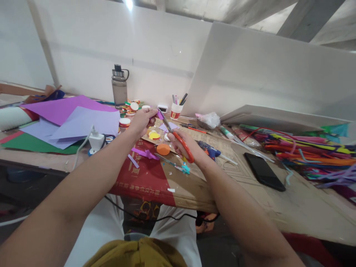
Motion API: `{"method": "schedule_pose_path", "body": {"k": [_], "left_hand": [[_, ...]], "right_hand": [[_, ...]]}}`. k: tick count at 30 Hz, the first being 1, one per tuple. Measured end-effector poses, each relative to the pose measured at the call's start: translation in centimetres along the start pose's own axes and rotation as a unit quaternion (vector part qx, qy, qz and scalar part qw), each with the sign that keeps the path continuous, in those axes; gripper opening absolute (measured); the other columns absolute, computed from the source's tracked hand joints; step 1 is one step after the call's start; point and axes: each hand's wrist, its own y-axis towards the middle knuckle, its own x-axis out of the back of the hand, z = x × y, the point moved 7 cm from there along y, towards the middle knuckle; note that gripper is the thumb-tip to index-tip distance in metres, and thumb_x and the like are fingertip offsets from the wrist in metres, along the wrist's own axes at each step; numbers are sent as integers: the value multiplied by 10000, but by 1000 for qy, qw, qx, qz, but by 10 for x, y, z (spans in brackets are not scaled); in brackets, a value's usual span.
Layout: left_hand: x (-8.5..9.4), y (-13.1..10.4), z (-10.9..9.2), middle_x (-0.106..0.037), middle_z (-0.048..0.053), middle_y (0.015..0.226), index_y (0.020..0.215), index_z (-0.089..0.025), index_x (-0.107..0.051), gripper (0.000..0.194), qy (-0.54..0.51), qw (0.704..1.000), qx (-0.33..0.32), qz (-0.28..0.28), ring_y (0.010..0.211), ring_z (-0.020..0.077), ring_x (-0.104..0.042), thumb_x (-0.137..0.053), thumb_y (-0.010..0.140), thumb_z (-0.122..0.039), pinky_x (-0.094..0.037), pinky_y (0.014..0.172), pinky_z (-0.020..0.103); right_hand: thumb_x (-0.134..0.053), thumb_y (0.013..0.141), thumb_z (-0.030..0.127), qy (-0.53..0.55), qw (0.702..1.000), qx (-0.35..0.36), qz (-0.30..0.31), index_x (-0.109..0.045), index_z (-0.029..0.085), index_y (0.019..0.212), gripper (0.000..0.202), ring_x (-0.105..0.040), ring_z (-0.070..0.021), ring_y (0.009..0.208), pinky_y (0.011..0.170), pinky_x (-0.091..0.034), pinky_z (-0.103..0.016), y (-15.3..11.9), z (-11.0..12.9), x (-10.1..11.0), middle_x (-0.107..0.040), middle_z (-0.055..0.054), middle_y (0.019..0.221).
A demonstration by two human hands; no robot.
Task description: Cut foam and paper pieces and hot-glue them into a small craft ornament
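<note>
My left hand [143,120] pinches a small piece of purple paper [160,114] above the middle of the table. Scissors [182,142] with orange handles are in my right hand [189,142], fingers wrapped round the grips. Their blades point up and left and meet the purple paper at its edge. Below the hands lie purple paper scraps [146,152], an orange disc [163,149], a yellow disc [154,135] and a pen with a turquoise end [183,169]. Part of the paper is hidden behind my left fingers.
Purple and lilac sheets [86,124] lie at left near a white plug adapter [96,141]. A water bottle [119,87] and a pen cup [176,110] stand at the back. Rightward are a glue gun [211,151], a phone [264,171] and colourful pipe cleaners [314,152].
</note>
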Motion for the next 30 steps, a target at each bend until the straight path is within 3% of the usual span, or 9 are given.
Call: {"method": "schedule_pose_path", "body": {"k": [12,20,30], "left_hand": [[1,2,1,-469,-25,529,614,-117,-551,211,-2,1000,10,13,405,14,-356,-653,794,-157,-205,380,147],[-1,3,3,-523,-3,572,637,-104,-585,185,5,999,15,36,421,15,-375,-632,802,-173,-227,384,144],[-1,3,5,-545,3,601,637,-115,-570,184,13,999,30,40,419,14,-369,-655,786,-181,-243,387,141]], "right_hand": [[-552,828,622,-22,999,-22,-32,-497,233,835,392,-411,-86,392,355,-314,-193,0,2,5,-425,71,518],[-531,852,576,-54,998,21,-32,-515,227,875,350,-422,-91,459,441,-347,-207,-1,9,3,-462,62,571],[-520,828,625,-81,995,14,-53,-539,221,879,407,-429,-106,471,447,-340,-219,2,6,8,-464,49,564]]}}
